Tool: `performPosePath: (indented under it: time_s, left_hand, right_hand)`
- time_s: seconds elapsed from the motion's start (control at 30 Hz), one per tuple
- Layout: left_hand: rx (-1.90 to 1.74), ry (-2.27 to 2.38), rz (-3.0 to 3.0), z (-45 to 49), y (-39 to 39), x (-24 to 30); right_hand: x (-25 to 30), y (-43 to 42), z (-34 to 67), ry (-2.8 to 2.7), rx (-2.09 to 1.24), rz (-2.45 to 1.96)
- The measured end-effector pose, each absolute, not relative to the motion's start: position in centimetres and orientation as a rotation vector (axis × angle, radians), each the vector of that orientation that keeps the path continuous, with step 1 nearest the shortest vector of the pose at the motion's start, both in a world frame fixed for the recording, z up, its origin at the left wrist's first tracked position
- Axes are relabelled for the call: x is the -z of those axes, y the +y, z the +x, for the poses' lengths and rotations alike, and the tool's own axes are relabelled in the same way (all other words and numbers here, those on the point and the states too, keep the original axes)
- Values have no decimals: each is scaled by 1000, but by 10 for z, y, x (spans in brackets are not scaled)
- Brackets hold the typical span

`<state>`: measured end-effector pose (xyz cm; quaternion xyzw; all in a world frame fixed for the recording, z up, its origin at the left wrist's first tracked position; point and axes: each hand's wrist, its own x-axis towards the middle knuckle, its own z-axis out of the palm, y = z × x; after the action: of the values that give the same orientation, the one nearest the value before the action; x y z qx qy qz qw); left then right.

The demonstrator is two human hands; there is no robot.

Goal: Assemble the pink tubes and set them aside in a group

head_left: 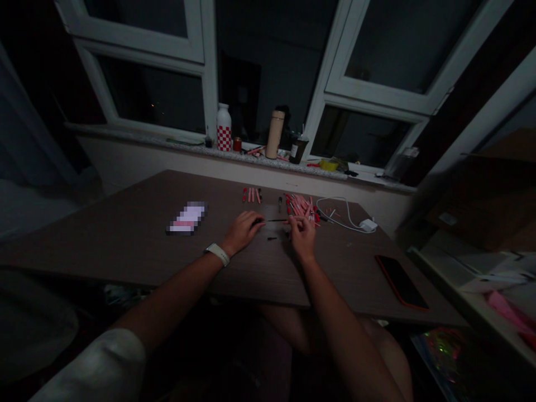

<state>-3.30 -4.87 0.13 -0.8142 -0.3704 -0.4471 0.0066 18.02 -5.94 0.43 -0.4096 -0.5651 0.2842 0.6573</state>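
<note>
A thin black rod (274,220) stretches horizontally between my hands above the desk. My left hand (242,232) grips its left end, and my right hand (302,235) pinches near its right end. A heap of pink and red pen parts (300,207) lies just beyond my right hand. A smaller row of similar pink parts (251,195) lies ahead of the gap between my hands. A short black piece (272,238) rests on the desk below the rod. A pale wristband (218,254) circles my left wrist.
The dark wood-grain desk (125,245) holds a white charger (367,225) with its cable, a phone in a red case (401,282), and a pixelated flat item (187,218). A windowsill behind carries a checkered bottle (224,127) and a beige flask (275,134).
</note>
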Motion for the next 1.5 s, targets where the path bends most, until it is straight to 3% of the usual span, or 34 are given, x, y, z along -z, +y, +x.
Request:
performPosePath:
  time_s: [0.63,1.07,1.33,1.5]
  left_hand:
    - [1368,-1128,-2550,-35,-47,1]
    - [1205,-971,-2722,-27,-51,4]
    - [1227,-986,-2723,-27,-50,6]
    - [1358,-1007,-2685,-27,-49,6]
  right_hand:
    - [2,-55,177,-1340,-781,-908]
    - [13,-57,173,-1711,-723,-981]
    - [15,-55,173,-1731,-631,-1039]
    - [10,-56,171,-1636,-776,-965]
